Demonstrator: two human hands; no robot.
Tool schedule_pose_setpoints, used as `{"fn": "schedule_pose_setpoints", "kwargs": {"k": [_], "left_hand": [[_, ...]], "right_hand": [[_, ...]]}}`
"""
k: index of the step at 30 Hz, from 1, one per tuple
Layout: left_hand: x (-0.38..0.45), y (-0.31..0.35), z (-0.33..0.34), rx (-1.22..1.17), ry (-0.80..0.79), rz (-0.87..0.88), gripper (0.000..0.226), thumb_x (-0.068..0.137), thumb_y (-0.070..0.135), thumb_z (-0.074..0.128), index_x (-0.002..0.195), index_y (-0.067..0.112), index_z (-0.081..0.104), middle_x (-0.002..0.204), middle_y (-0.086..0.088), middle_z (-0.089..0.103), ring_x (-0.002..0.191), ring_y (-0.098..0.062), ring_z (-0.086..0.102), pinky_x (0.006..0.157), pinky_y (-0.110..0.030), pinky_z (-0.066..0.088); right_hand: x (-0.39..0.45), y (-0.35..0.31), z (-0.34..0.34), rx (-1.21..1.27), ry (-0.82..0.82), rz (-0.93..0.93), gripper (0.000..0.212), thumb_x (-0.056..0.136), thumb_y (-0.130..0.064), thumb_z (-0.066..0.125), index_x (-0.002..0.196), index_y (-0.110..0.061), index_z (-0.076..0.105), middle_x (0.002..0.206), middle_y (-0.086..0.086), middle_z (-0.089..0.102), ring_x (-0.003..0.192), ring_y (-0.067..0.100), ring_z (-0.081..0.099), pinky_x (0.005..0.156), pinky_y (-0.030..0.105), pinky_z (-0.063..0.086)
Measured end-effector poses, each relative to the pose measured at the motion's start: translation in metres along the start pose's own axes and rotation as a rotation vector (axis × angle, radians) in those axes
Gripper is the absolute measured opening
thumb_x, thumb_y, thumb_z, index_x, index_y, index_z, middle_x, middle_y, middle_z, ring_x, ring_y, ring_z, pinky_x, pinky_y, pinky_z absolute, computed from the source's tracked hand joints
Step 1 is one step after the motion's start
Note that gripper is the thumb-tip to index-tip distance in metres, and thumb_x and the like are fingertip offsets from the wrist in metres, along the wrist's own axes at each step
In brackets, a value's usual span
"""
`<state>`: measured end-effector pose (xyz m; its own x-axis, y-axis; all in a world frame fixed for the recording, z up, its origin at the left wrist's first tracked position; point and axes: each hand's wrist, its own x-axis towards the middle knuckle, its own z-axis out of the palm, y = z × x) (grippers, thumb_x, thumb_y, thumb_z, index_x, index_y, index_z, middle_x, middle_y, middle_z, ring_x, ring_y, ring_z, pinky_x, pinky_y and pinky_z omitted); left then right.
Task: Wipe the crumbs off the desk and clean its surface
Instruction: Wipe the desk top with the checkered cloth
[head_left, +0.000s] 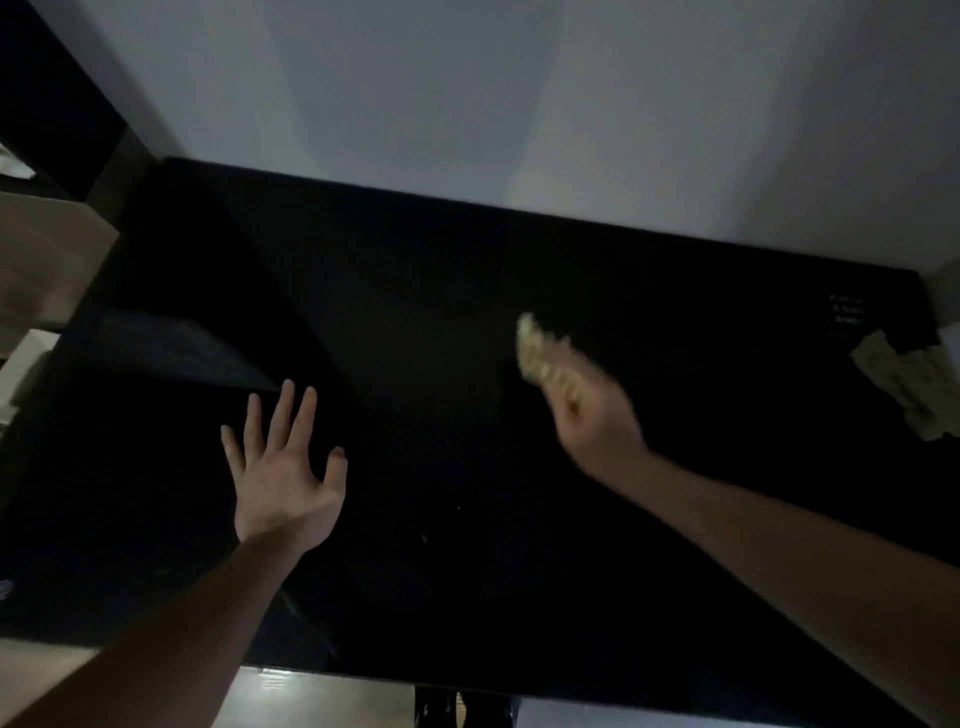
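Observation:
A glossy black desk (415, 322) fills the view in dim light. My left hand (283, 473) lies flat on its left half with the fingers spread. My right hand (592, 410), blurred by motion, grips a pale yellowish cloth (532, 343) against the desk to the right of centre. A few tiny pale crumbs (423, 538) show on the desk near the front, between my forearms.
A second crumpled pale cloth (906, 382) lies at the desk's right edge. A dark box-shaped object (171, 348) sits at the left. A white wall (519, 104) stands behind. Light floor (311, 696) shows below the front edge.

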<state>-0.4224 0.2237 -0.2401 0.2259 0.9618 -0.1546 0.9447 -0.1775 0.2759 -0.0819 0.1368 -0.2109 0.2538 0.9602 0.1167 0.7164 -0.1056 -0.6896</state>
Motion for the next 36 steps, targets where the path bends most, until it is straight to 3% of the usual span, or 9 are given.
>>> {"fn": "schedule_pose_setpoints", "kwargs": {"k": [3,7,15,20,22,24,27,29,36], "left_hand": [[0.001,0.001,0.000,-0.002,0.006,0.003,0.081,0.087,0.052,0.038,0.162,0.029,0.019,0.172,0.008,0.006,0.159,-0.023,-0.008,0.127,-0.056,-0.005],[0.001,-0.001,0.001,-0.004,0.008,0.004,0.080,0.088,0.053,0.038,0.163,0.029,0.018,0.172,0.008,0.003,0.158,-0.023,-0.010,0.126,-0.056,-0.006],[0.000,0.002,-0.002,0.004,-0.004,0.009,0.081,0.089,0.055,0.036,0.162,0.029,0.018,0.172,0.008,0.003,0.158,-0.024,-0.009,0.126,-0.056,-0.006],[0.000,0.001,-0.004,-0.009,-0.005,0.010,0.080,0.089,0.055,0.038,0.162,0.031,0.017,0.172,0.009,0.003,0.158,-0.021,-0.011,0.126,-0.055,-0.007],[0.000,0.001,-0.003,-0.008,-0.007,0.005,0.081,0.088,0.054,0.039,0.162,0.031,0.017,0.172,0.009,0.004,0.158,-0.021,-0.011,0.126,-0.055,-0.007],[0.000,0.001,-0.001,0.002,0.002,0.000,0.081,0.088,0.055,0.040,0.162,0.031,0.019,0.172,0.009,0.005,0.158,-0.021,-0.009,0.127,-0.055,-0.007],[0.000,0.001,0.002,0.023,0.015,0.008,0.081,0.088,0.056,0.039,0.162,0.030,0.020,0.172,0.008,0.007,0.159,-0.023,-0.006,0.127,-0.053,-0.007],[0.000,0.002,0.002,0.026,0.032,0.016,0.081,0.087,0.056,0.038,0.162,0.030,0.021,0.172,0.008,0.009,0.159,-0.024,-0.004,0.125,-0.051,-0.007],[0.000,0.002,0.003,0.022,0.066,0.010,0.080,0.086,0.056,0.038,0.161,0.031,0.024,0.171,0.008,0.014,0.159,-0.024,0.000,0.125,-0.049,-0.005]], "right_hand": [[0.070,0.027,-0.029,-0.136,0.103,0.209,0.040,0.108,-0.018,0.050,0.147,-0.013,0.058,0.155,0.009,0.054,0.148,0.026,0.047,0.126,0.036,0.031],[0.079,0.053,-0.010,-0.443,-0.035,0.314,0.045,0.110,-0.038,0.042,0.153,-0.031,0.049,0.165,-0.008,0.040,0.157,0.026,0.030,0.128,0.049,0.016],[-0.114,-0.023,0.017,-0.294,-0.253,-0.055,0.063,0.107,-0.026,0.052,0.164,-0.036,0.026,0.174,-0.013,0.016,0.163,0.020,0.002,0.131,0.049,0.010],[-0.229,-0.037,0.019,-0.059,-0.356,-0.088,0.045,0.106,-0.045,0.042,0.149,-0.058,0.042,0.162,-0.037,0.030,0.159,0.008,0.023,0.123,0.028,0.026],[-0.207,-0.045,0.001,0.223,-0.300,0.205,0.038,0.109,-0.047,0.043,0.140,-0.068,0.047,0.148,-0.048,0.041,0.149,-0.001,0.040,0.123,0.022,0.030],[-0.168,-0.036,-0.023,0.380,-0.095,0.357,0.039,0.106,-0.033,0.050,0.141,-0.049,0.059,0.143,-0.033,0.058,0.139,-0.002,0.052,0.122,0.028,0.038],[-0.092,0.011,-0.059,0.263,0.121,0.422,0.038,0.110,-0.025,0.050,0.147,-0.024,0.059,0.143,-0.014,0.064,0.136,0.005,0.058,0.120,0.042,0.044],[-0.041,0.046,-0.079,0.090,0.166,0.420,0.039,0.109,-0.027,0.050,0.147,-0.025,0.058,0.142,-0.011,0.064,0.133,0.003,0.057,0.119,0.033,0.042],[0.061,0.134,-0.081,-0.389,-0.022,0.342,0.051,0.111,-0.043,0.038,0.160,-0.031,0.037,0.174,0.003,0.020,0.162,0.028,0.011,0.132,0.042,0.007]]}}
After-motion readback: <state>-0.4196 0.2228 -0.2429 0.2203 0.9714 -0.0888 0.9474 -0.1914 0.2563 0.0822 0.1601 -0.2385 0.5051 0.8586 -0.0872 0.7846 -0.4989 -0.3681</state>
